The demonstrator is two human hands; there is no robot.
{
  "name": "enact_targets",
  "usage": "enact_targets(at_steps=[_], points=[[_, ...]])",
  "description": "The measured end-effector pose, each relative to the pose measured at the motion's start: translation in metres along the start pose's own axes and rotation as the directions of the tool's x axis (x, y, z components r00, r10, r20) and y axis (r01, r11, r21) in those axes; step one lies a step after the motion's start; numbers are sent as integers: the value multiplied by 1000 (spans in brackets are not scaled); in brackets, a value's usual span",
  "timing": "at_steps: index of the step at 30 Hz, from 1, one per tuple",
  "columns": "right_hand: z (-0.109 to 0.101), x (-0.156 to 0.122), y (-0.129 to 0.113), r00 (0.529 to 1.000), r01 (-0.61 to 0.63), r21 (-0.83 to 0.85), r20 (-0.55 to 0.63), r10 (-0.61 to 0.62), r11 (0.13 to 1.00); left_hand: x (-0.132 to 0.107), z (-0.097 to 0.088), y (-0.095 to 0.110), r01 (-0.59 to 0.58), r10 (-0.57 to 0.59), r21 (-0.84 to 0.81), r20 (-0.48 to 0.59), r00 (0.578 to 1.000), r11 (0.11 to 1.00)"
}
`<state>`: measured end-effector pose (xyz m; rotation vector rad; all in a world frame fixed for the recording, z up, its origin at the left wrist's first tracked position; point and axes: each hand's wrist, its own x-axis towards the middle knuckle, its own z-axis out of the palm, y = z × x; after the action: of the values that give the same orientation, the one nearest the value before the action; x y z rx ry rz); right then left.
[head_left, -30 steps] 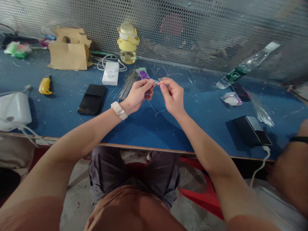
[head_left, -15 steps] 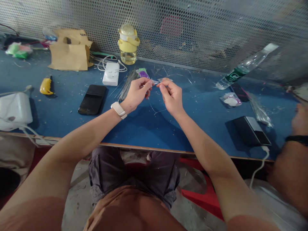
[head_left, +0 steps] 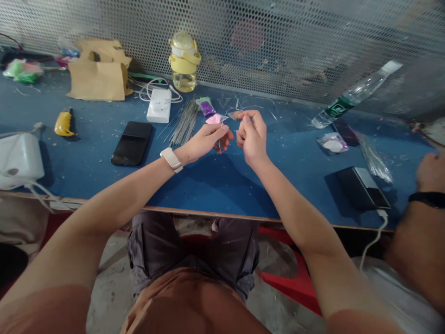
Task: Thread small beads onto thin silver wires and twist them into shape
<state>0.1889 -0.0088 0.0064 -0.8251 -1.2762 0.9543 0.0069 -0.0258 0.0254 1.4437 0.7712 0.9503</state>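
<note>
My left hand (head_left: pixel 210 138), with a pale band on its wrist, pinches a thin wire (head_left: pixel 220 146) between thumb and fingers above the blue table. A short way to its right is my right hand (head_left: pixel 253 134), its thumb and fingers curled together; whatever they hold is too small to make out. Just beyond my left hand lies a small bag of pink material (head_left: pixel 214 119), and behind that a purple and green packet (head_left: pixel 207 107). A bundle of thin grey wires (head_left: pixel 185 124) rests left of these. Loose clear strands (head_left: pixel 259 102) lie past my right hand.
Leftward are a black phone (head_left: pixel 132 143), a white charger (head_left: pixel 159 106), a yellow cutter (head_left: pixel 64 123) and a brown paper bag (head_left: pixel 97 81). A yellow-lidded bottle (head_left: pixel 184 65) stands by the mesh panel. Rightward are a tilted water bottle (head_left: pixel 342 104), a black box (head_left: pixel 361 188) and another person's arm (head_left: pixel 422 227).
My hands, close together before, have moved slightly apart. The left hand has come lower and turned, uncovering the pink bag. The wire loop that hung between them no longer shows.
</note>
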Motion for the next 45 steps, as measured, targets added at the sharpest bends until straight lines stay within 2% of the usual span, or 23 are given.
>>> enact_targets(at_steps=[4,8,11,15,18,22,27,34,42,45], points=[[-4,7,-5,993,-101,207,-41,112,973,-2,2,-1,38,-38,10,83,996,999],[-7,11,-15,974,-157,334,-106,202,930,-2,-2,1,35,-61,187,135,989,982],[-7,11,-20,961,-169,402,-133,240,900,-2,-6,2,-3,-54,290,188,981,957],[-10,12,-22,951,-137,503,-174,256,853,-3,-4,2,-68,-39,343,295,955,937],[-12,13,-25,939,-148,550,-184,292,822,-3,-1,0,-83,-1,320,254,967,944],[-12,13,-35,932,-255,546,-82,354,798,-1,-2,-3,-65,29,237,154,988,969],[-11,11,-51,928,-318,512,-4,372,798,1,-5,-9,-57,32,176,142,989,983],[-15,12,-59,927,-312,452,-48,372,836,2,-6,-12,-173,147,190,146,978,966],[-14,14,-47,936,-225,469,-141,324,854,-4,-6,-6,-203,121,339,249,961,919],[-17,16,-47,944,-245,430,-97,315,869,-4,-7,-6,-193,112,354,238,965,915]])
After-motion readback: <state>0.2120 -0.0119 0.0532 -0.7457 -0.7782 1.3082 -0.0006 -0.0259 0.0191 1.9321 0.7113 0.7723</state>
